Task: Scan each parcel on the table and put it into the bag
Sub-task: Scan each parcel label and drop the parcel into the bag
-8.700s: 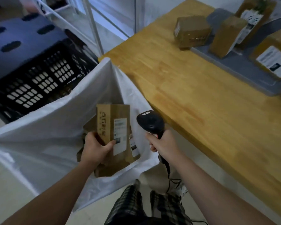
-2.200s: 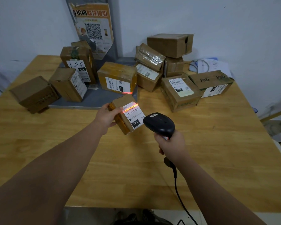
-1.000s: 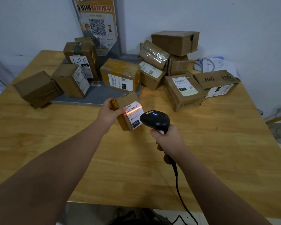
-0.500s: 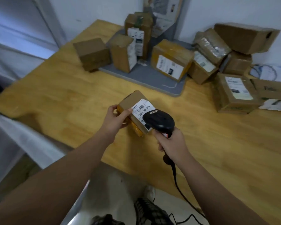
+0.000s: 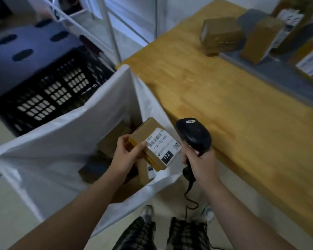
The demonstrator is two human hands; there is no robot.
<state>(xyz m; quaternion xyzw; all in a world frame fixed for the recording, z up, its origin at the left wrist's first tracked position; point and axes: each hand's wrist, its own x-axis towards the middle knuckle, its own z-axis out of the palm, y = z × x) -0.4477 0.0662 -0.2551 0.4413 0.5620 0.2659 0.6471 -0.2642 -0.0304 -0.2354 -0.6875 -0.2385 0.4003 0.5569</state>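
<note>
One parcel (image 5: 153, 143), label reading "122-122-037" and "122", gripped in the left hand (image 5: 127, 156) above one open white bag (image 5: 61, 141). One black scanner (image 5: 194, 136), clasped by the right hand (image 5: 200, 163). Four blurred parcels on the table (image 5: 224, 109).

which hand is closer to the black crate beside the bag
Left. The left hand holds the parcel over the white bag, on the side of the black crate; the right hand, gripping the scanner, is farther, by the table.
</note>
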